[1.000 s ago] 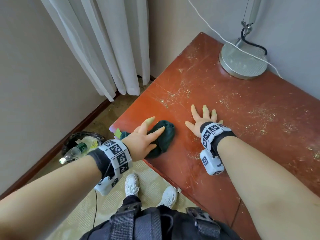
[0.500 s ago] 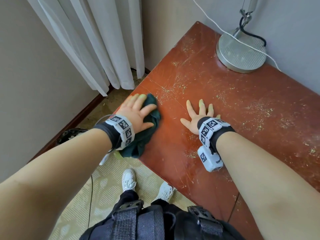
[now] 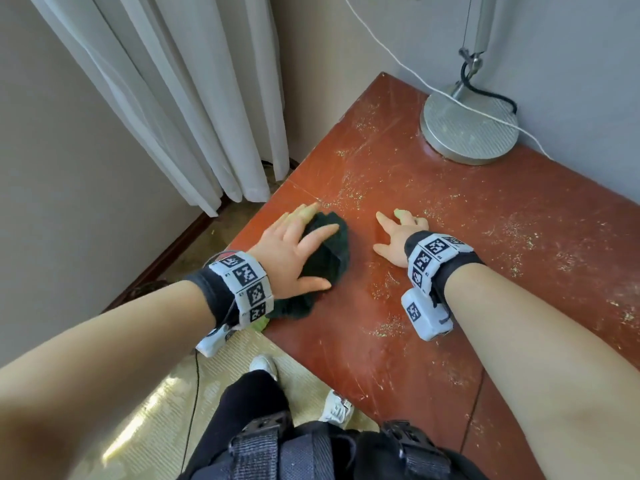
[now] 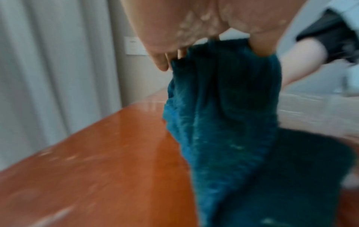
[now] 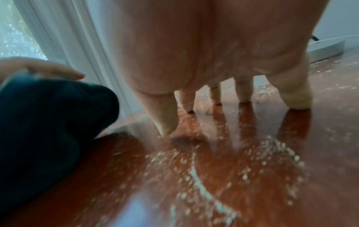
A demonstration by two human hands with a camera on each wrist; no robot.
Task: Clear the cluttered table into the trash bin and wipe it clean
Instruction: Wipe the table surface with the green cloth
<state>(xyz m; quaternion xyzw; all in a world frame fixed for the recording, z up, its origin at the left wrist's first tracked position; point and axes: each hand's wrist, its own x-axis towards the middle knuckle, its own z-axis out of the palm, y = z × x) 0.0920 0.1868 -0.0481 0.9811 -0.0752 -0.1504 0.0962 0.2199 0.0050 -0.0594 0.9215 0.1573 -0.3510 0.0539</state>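
Note:
A crumpled dark green cloth (image 3: 332, 254) lies near the left edge of the red-brown table (image 3: 467, 244). My left hand (image 3: 291, 244) presses down on it with straight fingers. The left wrist view shows the cloth (image 4: 223, 115) bunched under my left hand (image 4: 174, 30), blurred. My right hand (image 3: 398, 230) lies flat on the tabletop just right of the cloth, fingers spread and holding nothing. In the right wrist view its fingertips (image 5: 167, 127) touch the wood beside the cloth (image 5: 48, 115). Pale crumbs (image 3: 384, 292) are scattered over the table, thick near my right wrist (image 5: 200, 184).
A round metal lamp base (image 3: 469, 128) with a black cord stands at the table's far corner, and a white cable (image 3: 398, 60) crosses it. White curtains (image 3: 173, 98) hang to the left. The bin's dark rim (image 3: 145, 288) shows on the floor past my left forearm.
My left hand has slid the cloth from the table's near left corner along the left edge and further onto the top. The right hand has stayed flat in place.

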